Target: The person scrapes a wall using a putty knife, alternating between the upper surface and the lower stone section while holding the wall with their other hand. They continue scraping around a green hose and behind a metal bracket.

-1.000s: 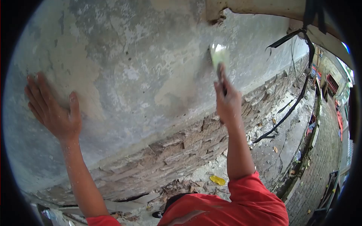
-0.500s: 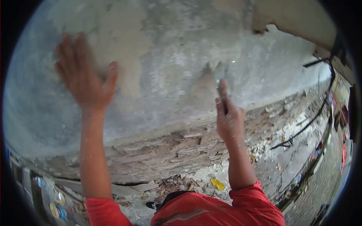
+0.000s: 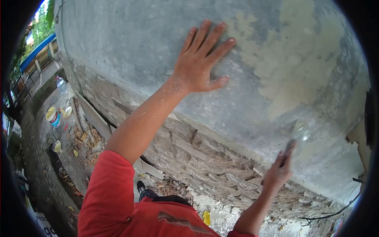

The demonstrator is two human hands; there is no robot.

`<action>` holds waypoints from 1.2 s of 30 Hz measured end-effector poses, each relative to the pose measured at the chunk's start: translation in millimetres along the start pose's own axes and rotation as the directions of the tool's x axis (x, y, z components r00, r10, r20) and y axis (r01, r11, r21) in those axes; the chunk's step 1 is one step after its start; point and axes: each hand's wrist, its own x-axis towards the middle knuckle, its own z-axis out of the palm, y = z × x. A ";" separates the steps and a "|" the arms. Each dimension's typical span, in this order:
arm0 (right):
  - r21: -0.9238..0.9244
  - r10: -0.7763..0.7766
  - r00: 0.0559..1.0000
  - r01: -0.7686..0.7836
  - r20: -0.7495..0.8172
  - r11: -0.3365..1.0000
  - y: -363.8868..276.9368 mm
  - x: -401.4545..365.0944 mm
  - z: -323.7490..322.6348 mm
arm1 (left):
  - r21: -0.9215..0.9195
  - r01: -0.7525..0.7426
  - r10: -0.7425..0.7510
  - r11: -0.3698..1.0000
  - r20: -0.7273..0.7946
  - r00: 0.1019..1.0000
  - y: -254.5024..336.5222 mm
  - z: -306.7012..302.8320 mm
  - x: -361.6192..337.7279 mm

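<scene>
My left hand [image 3: 197, 65] lies against the grey plastered wall [image 3: 130, 43], fingers spread, with nothing in it. White specks dot its wrist and forearm. Lower on the right, my right hand [image 3: 278, 172] is wrapped round the dark handle of a scraper [image 3: 290, 148], whose shiny blade is at the wall surface and slightly blurred. Above the scraper, a large pale beige patch [image 3: 292, 67] shows on the wall.
Rough stone cladding [image 3: 213, 158] runs below the plaster. At the left on the ground are a bucket [image 3: 52, 115], a plastic bottle [image 3: 60, 82] and dry leaves [image 3: 90, 138]. A black cable [image 3: 335, 214] hangs at the lower right.
The view has swung left, bringing the bucket and street side into sight. Both hands now appear farther right in view; the left is still spread on the wall, the right still grips the scraper.
</scene>
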 end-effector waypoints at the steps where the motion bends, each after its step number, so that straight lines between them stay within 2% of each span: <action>1: 0.016 -0.035 0.999 0.036 -0.026 0.999 -11.6 16.6 -1.7 | -0.008 0.000 0.000 1.000 -0.004 1.000 -5.1 -0.8 -1.4; 3: 0.065 0.148 0.989 -0.148 0.015 0.987 -46.8 34.2 -4.9 | 0.001 0.014 -0.014 1.000 0.005 1.000 -12.9 -1.5 -5.8; 5: 0.092 -0.023 0.997 0.031 -0.078 0.995 -55.3 26.2 10.1 | -0.008 0.030 -0.030 1.000 0.021 0.999 -25.0 -4.6 -14.2; 6: 0.029 0.123 0.992 -0.123 0.010 0.992 -75.1 10.7 12.7 | -0.011 0.040 -0.040 0.999 0.039 0.998 -33.2 -6.9 -21.3; 7: 0.064 -0.211 0.970 0.220 -0.120 0.973 -68.1 -7.2 38.2 | -0.017 0.051 -0.050 0.999 0.050 0.997 -42.6 -9.3 -27.5; 8: -0.039 0.164 0.967 -0.160 0.193 0.986 -90.9 -35.1 36.3 | -0.023 0.054 -0.052 0.998 0.064 0.997 -53.3 -13.3 -34.1; 9: -0.004 -0.018 0.989 0.019 0.145 1.000 -78.2 -67.4 63.9 | -0.037 0.051 -0.049 0.998 0.055 0.997 -69.1 -17.2 -38.9; 10: 0.060 -0.070 0.979 0.059 0.189 0.996 -94.8 -96.7 78.7 | -0.011 0.022 -0.021 1.000 0.075 0.997 -84.8 -20.7 -44.4; 11: 0.066 0.017 0.953 -0.039 0.304 0.997 -100.2 -124.2 93.6 | 0.003 -0.014 0.014 1.000 0.093 0.996 -100.1 -22.9 -49.3; 12: -0.019 0.064 0.949 -0.061 0.309 0.998 -120.7 -140.4 104.2 | -0.046 -0.029 0.032 0.999 0.081 0.996 -117.3 -26.6 -53.6; 13: -0.003 -0.031 0.965 0.033 0.260 0.999 -132.8 -148.4 122.6 | -0.041 -0.011 0.013 0.999 0.047 0.999 -137.2 -32.1 -58.1; 14: 0.052 -0.030 0.965 0.017 0.262 0.999 -152.7 -147.4 133.7 | -0.041 0.006 -0.005 0.999 0.016 1.000 -155.1 -35.6 -62.5; 15: 0.033 -0.026 0.968 0.018 0.250 0.999 -175.6 -138.7 143.2 | -0.097 -0.019 0.020 0.995 0.011 1.000 -170.0 -37.1 -67.5; 16: 0.012 -0.022 0.970 0.020 0.244 1.000 -198.4 -127.7 151.1 | -0.070 -0.010 0.008 0.997 -0.025 1.000 -183.5 -38.7 -73.3; 19: -0.008 -0.028 0.992 0.029 0.127 1.000 -251.2 -111.1 180.4 | -0.077 0.000 -0.006 0.997 -0.070 0.997 -209.7 -40.5 -86.3; 21: 0.153 -0.063 0.996 0.053 0.058 0.987 -279.0 -114.9 196.2 | -0.079 0.001 -0.007 0.997 -0.077 0.997 -224.5 -44.3 -90.8; 22: 0.055 -0.018 0.988 0.010 0.154 0.998 -277.4 -131.0 204.8 | -0.079 0.009 -0.017 0.997 -0.106 0.994 -232.5 -46.0 -91.1; 23: 0.052 -0.003 0.990 -0.004 0.142 0.999 -277.0 -151.3 215.3 | -0.076 0.013 -0.024 0.997 -0.138 0.990 -240.5 -46.9 -90.5; 25: -0.034 0.029 0.935 -0.018 0.355 0.999 -283.5 -186.3 231.7 | -0.087 0.026 -0.037 0.996 -0.128 0.991 -242.1 -47.9 -91.9; 26: -0.044 0.041 0.937 -0.027 0.347 0.999 -289.2 -187.3 237.3 | -0.081 0.054 -0.064 0.995 -0.121 0.991 -241.3 -46.5 -91.9; 28: -0.016 -0.098 0.982 0.102 0.163 0.995 -301.4 -179.3 243.8 | -0.077 0.043 -0.051 0.996 -0.113 0.992 -241.9 -46.0 -91.3; 31: 0.009 -0.055 0.990 0.055 0.131 0.998 -324.6 -142.0 230.0 | -0.071 0.023 -0.031 0.997 -0.100 0.995 -242.9 -48.2 -91.5; 32: 0.043 -0.133 0.987 0.129 0.086 0.991 -315.8 -139.6 232.4 | -0.074 0.013 -0.021 0.997 -0.109 0.994 -243.1 -47.8 -92.0; 33: 0.048 -0.125 0.988 0.121 0.087 0.991 -309.1 -147.1 230.8 | -0.073 0.007 -0.014 0.997 -0.102 0.995 -242.1 -47.9 -93.5; 35: -0.046 -0.003 0.968 0.015 0.252 0.999 -298.2 -167.5 230.6 | -0.076 0.001 -0.011 0.997 -0.129 0.992 -243.1 -46.8 -91.0; 36: 0.062 -0.137 0.985 0.131 0.101 0.989 -298.9 -170.7 237.9 | -0.071 -0.007 -0.002 0.997 -0.122 0.993 -243.1 -47.6 -91.1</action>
